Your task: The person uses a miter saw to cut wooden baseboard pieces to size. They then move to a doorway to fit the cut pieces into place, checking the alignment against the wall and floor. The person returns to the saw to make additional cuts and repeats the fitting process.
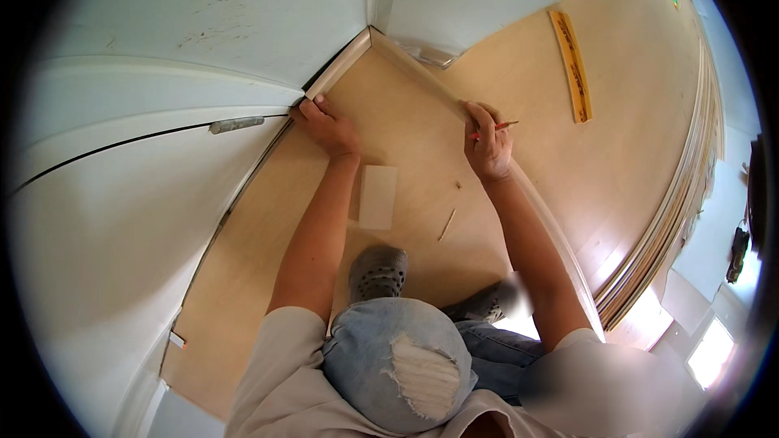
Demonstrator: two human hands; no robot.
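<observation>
A short pale trim strip (341,65) lies along the foot of the wall and meets a long trim strip (422,73) at the far corner. My left hand (331,128) is closed at the near end of the short strip, thumb on top and fingers at its edge. Between the fingers of my right hand (488,144) is a slim red pencil (505,125), its tip pointing right. That same hand rests on the long strip, which runs under my right forearm toward the lower right.
A small pale rectangular block (378,197) and a thin wood sliver (446,225) lie between my arms. A yellow strip (572,65) is on the board at right, beside stacked thin sheets (661,227). A white door with a handle (236,125) stands at left.
</observation>
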